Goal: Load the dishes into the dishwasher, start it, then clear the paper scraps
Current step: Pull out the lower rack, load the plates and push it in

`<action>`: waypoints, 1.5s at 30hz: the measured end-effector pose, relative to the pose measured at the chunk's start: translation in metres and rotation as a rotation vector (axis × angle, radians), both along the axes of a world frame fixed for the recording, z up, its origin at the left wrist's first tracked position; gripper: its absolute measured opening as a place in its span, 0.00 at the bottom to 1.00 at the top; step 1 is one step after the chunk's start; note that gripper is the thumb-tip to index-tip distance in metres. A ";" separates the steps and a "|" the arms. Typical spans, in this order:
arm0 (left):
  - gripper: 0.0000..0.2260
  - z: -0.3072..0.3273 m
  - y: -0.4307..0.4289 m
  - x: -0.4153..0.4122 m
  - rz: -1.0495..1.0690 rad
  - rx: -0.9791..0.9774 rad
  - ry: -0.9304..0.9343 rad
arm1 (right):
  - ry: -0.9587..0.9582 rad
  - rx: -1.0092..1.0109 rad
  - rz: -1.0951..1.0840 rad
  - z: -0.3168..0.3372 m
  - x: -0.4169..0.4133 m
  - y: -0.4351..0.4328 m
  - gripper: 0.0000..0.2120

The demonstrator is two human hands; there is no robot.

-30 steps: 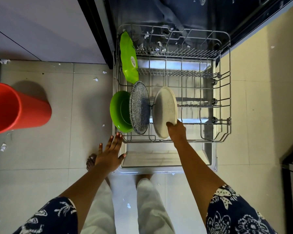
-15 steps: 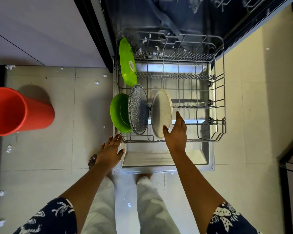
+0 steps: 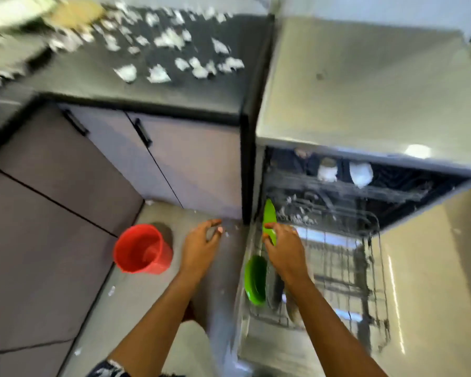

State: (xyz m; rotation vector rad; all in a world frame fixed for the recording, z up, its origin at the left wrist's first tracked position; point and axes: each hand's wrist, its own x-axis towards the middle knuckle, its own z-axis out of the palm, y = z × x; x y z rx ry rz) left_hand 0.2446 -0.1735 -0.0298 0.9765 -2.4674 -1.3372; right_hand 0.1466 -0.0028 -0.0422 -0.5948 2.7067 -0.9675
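1. Where the right hand (image 3: 282, 251) reaches the rack, its thumb crosses the near edge of the upright green plate (image 3: 269, 213), with the fingers curled behind. It reads as a pinch, though motion blur softens the contact. Judgement: steadying or re-seating the plate so it stands on edge between the tines.
2. The left hand (image 3: 201, 244) holds nothing. Its fingers are loosely curled and close together, over the floor tiles just left of the dishwasher (image 3: 365, 91). It is likely idle, held out for balance.
3. The lower rack (image 3: 377, 268) is pulled out over the open door. A green bowl (image 3: 256, 278) stands on edge at the rack's left side, nearer the person than the plate. The dishes beside it are mostly hidden by the right forearm.
4. Inside, on the upper level, sit two pale cups (image 3: 360, 174), blurred.
5. A red bucket (image 3: 142, 248) stands on the floor left of the left hand, apart from it. It is probably meant for the scraps.
6. Paper scraps (image 3: 161, 73) litter the dark countertop (image 3: 93, 85), with a few on the floor. Loading looks nearly finished; starting the machine and clearing the scraps are not yet done.
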 end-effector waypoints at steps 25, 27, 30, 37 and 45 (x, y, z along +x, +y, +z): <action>0.30 0.075 -0.538 -0.072 0.042 -0.646 -0.404 | 0.566 0.343 0.523 0.105 -0.138 -0.525 0.17; 0.25 0.090 -0.551 -0.079 0.045 -0.656 -0.374 | 0.620 0.319 0.532 0.115 -0.152 -0.548 0.12; 0.16 0.119 -0.588 -0.097 0.101 -0.608 -0.292 | 0.562 0.287 0.604 0.134 -0.177 -0.600 0.12; 0.20 0.146 -0.723 -0.135 0.466 -0.549 -0.269 | 0.334 0.155 0.667 0.158 -0.269 -0.776 0.12; 0.33 0.148 -0.841 -0.165 0.470 -0.410 -0.616 | 0.251 0.225 0.526 0.156 -0.361 -0.898 0.17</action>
